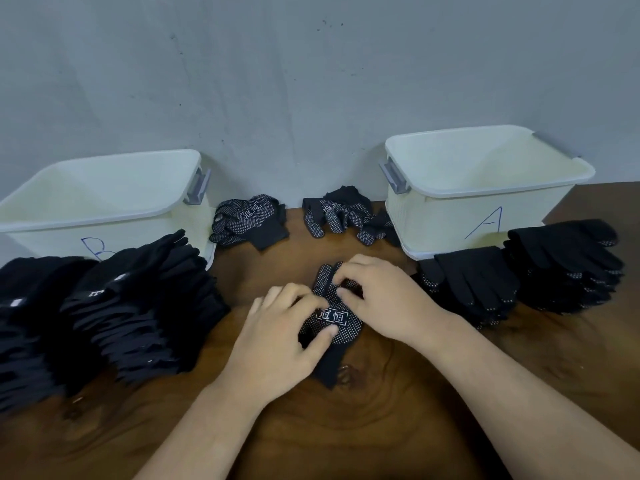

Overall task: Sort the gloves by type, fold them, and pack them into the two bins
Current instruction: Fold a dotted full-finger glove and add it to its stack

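Right hand (384, 299): curled, fingertips pinching the finger end of the dotted glove (334, 320) at mid-bench.
Left hand (287, 337): clamped on the same glove, thumb laid across its palm just below the printed label, fingers curled at its left edge.
Glove: flat on the bench (346, 427) between the two hands, dotted side up, cuff toward the person, fingers toward the wall.
Step in hand: probably the fold, with the finger end about to be turned down over the palm.
Just behind: two loose bundles (249, 220) of dotted gloves near the wall, between the bins; the right one looks untidy.
Left side: plain black gloves (121, 306) in leaning stacks, touching the front of the bin marked B (104, 202).
Right side: dotted stacks (519, 271) in front of the bin marked A (485, 188); no glove shows inside either bin.
Risk, fold: soft knit may spring open once the pinch lets go, leaving a bulky bundle that packs badly.
Risk, stacks: the leaning plain stack sits close to the left forearm, and a brush from it could topple the stack.
Risk, sorting: everything is black, so a dotted glove lying dots-down could pass for plain and land in the wrong bin.
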